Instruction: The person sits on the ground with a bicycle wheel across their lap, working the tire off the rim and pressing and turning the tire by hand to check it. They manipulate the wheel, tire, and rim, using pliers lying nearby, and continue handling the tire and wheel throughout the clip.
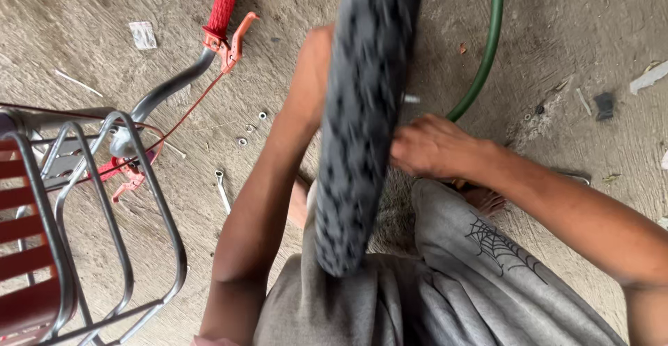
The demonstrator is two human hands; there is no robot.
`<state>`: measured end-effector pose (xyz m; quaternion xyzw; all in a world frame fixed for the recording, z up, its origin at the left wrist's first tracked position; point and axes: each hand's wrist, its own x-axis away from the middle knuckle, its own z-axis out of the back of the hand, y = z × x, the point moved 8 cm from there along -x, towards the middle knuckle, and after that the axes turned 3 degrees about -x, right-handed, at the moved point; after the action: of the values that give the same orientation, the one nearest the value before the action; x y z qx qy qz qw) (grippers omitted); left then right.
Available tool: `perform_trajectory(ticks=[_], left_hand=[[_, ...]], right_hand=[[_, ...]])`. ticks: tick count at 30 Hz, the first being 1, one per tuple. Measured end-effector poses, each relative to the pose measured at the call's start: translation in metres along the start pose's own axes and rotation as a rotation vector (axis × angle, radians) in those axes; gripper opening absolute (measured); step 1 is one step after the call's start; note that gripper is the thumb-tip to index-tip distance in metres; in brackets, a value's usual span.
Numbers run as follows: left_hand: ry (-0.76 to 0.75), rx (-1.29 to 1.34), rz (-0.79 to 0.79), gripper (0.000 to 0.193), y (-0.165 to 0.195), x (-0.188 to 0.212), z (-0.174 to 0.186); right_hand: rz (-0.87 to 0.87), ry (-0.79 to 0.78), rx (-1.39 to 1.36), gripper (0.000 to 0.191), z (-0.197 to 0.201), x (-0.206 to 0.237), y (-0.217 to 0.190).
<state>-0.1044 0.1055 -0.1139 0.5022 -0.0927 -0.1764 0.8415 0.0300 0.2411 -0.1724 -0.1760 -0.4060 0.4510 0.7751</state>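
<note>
Hands first: the person's left hand is not visible, because the left arm (268, 200) goes up behind the tire and the hand is hidden there, so I cannot tell if it is open or closed. Far on the left side of the view stands a metal basket (104, 248) made of grey bars, with dark red slats (24, 248) inside its frame. Just above the basket a grey handlebar (174, 85) curves up to a red grip (223, 4), and an orange-red brake lever (236, 36) sits beside this grip, with a thin red cable (191, 109) running down from it toward the basket. On the concrete floor (83, 12) near the handlebar lie some small nuts (252, 127) and a small wrench (223, 191). In the middle, a dark grey bicycle tire (362, 109) with a knobby pattern stands almost upright between the two arms; its lower end rests against the grey clothing (348, 304) at the person's lap, and its top goes out of the view. It looks blurred. The right hand (431, 148) is on the right edge of the tire, with the fingers curled and pressing against its side, gripping it there. A green hose (483, 47) curves on the floor behind this hand. The grey shorts (487, 262) on the right leg have a spider web drawing.
</note>
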Motion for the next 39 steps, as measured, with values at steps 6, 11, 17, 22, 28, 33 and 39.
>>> perform_trajectory(ticks=[6, 11, 17, 22, 28, 33, 39], left_hand=[[-0.046, 0.371, -0.057, 0.030, -0.056, -0.028, -0.015], [-0.037, 0.020, -0.233, 0.033, -0.076, -0.052, -0.028], [-0.104, -0.086, -0.300, 0.037, -0.096, -0.062, -0.042], [-0.195, -0.030, -0.181, 0.034, -0.115, -0.053, -0.047], [-0.106, 0.027, -0.208, 0.037, -0.105, -0.054, -0.038], [-0.083, -0.118, -0.289, 0.041, -0.092, -0.056, -0.040], [-0.059, -0.195, -0.333, 0.046, -0.085, -0.058, -0.041]], right_hand=[[-0.256, -0.159, -0.164, 0.025, 0.029, -0.018, 0.003], [-0.198, 0.047, -0.314, 0.019, 0.075, -0.018, 0.005], [-0.067, 0.139, -0.379, 0.031, 0.085, -0.014, 0.007], [0.016, 0.164, -0.354, 0.026, 0.089, -0.016, 0.000], [-0.124, 0.081, -0.292, 0.026, 0.085, -0.018, 0.003], [-0.117, 0.092, -0.337, 0.013, 0.088, -0.020, 0.000], [-0.154, 0.071, -0.404, 0.028, 0.088, -0.016, 0.001]])
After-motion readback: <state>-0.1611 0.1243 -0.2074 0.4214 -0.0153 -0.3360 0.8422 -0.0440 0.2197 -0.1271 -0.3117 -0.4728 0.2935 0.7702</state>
